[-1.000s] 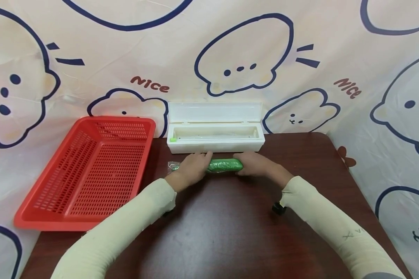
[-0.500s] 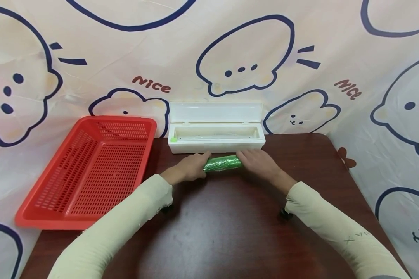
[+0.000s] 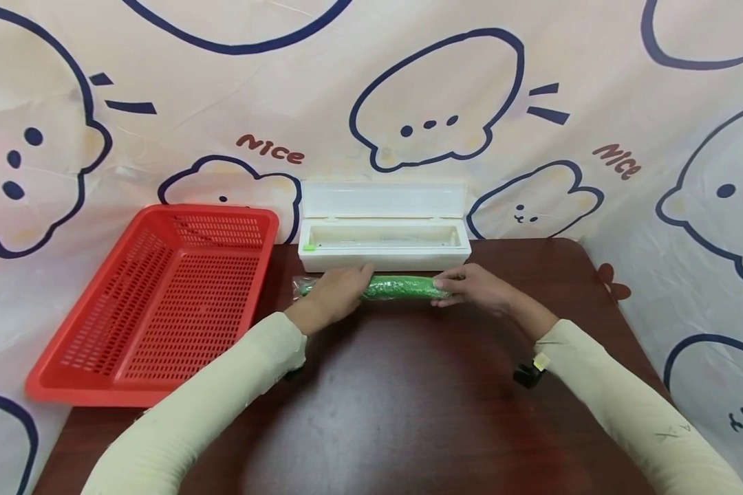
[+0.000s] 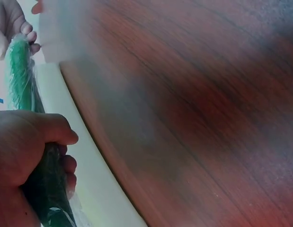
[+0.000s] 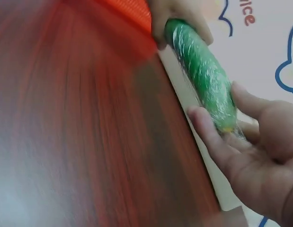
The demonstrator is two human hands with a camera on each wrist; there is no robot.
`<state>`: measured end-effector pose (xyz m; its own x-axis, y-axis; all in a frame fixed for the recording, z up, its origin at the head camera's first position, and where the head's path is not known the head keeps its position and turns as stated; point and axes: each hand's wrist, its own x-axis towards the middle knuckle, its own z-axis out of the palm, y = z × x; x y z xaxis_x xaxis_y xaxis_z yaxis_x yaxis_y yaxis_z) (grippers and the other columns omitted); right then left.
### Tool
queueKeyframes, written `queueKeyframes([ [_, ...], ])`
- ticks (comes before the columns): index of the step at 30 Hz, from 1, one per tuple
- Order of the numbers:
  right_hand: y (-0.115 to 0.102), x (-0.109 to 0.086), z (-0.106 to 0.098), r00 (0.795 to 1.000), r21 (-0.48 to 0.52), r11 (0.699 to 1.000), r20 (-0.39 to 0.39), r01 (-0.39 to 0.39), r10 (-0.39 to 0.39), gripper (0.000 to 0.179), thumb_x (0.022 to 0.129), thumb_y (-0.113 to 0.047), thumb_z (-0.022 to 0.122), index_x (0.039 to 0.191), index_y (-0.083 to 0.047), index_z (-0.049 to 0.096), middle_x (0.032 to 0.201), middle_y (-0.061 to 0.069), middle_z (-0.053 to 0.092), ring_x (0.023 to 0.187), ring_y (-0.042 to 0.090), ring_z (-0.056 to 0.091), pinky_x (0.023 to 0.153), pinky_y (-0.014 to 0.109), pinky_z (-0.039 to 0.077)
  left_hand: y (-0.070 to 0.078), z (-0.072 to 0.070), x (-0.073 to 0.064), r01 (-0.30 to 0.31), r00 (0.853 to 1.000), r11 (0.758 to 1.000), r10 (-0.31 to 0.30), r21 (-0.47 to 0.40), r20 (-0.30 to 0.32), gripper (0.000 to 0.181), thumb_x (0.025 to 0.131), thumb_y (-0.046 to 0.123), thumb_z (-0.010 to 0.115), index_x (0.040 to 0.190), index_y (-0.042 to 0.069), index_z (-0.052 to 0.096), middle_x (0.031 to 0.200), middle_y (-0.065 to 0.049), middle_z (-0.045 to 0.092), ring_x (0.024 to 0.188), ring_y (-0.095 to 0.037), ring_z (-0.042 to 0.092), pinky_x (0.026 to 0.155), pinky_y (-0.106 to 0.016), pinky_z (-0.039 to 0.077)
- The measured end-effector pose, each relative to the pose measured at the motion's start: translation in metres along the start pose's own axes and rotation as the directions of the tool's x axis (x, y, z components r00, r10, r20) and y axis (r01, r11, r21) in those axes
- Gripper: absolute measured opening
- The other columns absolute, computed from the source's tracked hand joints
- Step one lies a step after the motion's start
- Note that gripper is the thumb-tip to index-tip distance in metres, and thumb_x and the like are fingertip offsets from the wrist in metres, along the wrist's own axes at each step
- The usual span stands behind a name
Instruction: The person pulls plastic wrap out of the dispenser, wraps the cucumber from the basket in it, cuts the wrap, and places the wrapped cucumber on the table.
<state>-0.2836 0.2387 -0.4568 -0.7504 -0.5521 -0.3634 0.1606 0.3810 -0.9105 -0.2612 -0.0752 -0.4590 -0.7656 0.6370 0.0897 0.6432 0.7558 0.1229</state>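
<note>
A green cucumber (image 3: 401, 287) in clear plastic film is held level just in front of a white box (image 3: 380, 260). My left hand (image 3: 336, 294) grips it around its left part, with the loose film end (image 3: 302, 284) sticking out beyond. In the left wrist view, that hand's thumb and fingers curl round the cucumber (image 4: 21, 71). My right hand (image 3: 475, 290) lightly holds the cucumber's right end. Seen from the right wrist, fingers of the right hand (image 5: 260, 156) lie on both sides of that end, with crumpled film against the palm.
A red perforated plastic basket (image 3: 260, 289) stands at the left on the dark wooden table (image 3: 408, 405). The white box has its lid (image 3: 382, 199) raised and a small green tab (image 3: 308, 247) at its left. A patterned cloth (image 3: 322, 117) hangs behind.
The right hand has slid rightward to the cucumber's end and loosened. The left hand turned and shifted its grip; the cucumber tilted, then levelled. Basket and box stay put.
</note>
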Motion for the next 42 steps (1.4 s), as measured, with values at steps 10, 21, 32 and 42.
queueKeyframes([
  [10, 0.006, -0.018, 0.016, 0.873, -0.542, 0.819, -0.291, 0.187, -0.392, 0.046, 0.086, -0.025, 0.082, 0.129, -0.013, 0.072, 0.113, 0.008, 0.078, 0.072, 0.011, 0.067, 0.065, 0.026, 0.055, -0.003, -0.002, 0.003, 0.052, 0.997, 0.993, -0.046, -0.106, 0.058, 0.041, 0.088, 0.003, 0.073, 0.121, 0.003, 0.048, 0.099, -0.012, 0.07, 0.095, -0.028, 0.071, 0.08, -0.043, 0.059],
  [21, 0.028, -0.023, 0.01, 0.295, -0.908, -0.255, 0.357, 0.331, -0.886, 0.032, 0.109, -0.009, 0.045, 0.115, 0.005, 0.073, 0.109, 0.016, 0.077, 0.091, 0.023, 0.076, 0.072, 0.034, 0.062, -0.003, -0.009, 0.002, 0.038, 0.998, 0.984, -0.029, -0.172, 0.052, 0.042, 0.087, 0.002, 0.075, 0.12, 0.004, 0.048, 0.102, -0.014, 0.07, 0.1, -0.03, 0.071, 0.083, -0.045, 0.059],
  [32, 0.011, -0.009, 0.018, 0.589, -0.949, 0.025, 0.173, 0.313, -0.79, 0.065, 0.083, -0.041, 0.083, 0.129, -0.001, 0.061, 0.123, 0.015, 0.063, 0.109, 0.028, 0.062, 0.092, 0.044, 0.055, 0.004, -0.004, -0.001, 0.002, 0.998, 1.0, 0.0, 0.029, -0.06, 0.024, 0.091, -0.006, 0.06, 0.112, 0.002, 0.051, 0.086, -0.011, 0.065, 0.078, -0.03, 0.068, 0.064, -0.042, 0.056],
  [42, -0.001, -0.003, 0.046, 0.657, -0.972, -0.019, 0.174, 0.236, -0.733, 0.061, 0.086, -0.016, 0.082, 0.14, 0.0, 0.058, 0.127, 0.015, 0.066, 0.114, 0.028, 0.066, 0.093, 0.039, 0.059, 0.015, -0.006, 0.002, -0.011, 0.999, 1.0, 0.013, 0.026, -0.052, 0.028, 0.092, 0.004, 0.068, 0.115, 0.0, 0.051, 0.096, -0.011, 0.066, 0.081, -0.027, 0.068, 0.066, -0.04, 0.058],
])
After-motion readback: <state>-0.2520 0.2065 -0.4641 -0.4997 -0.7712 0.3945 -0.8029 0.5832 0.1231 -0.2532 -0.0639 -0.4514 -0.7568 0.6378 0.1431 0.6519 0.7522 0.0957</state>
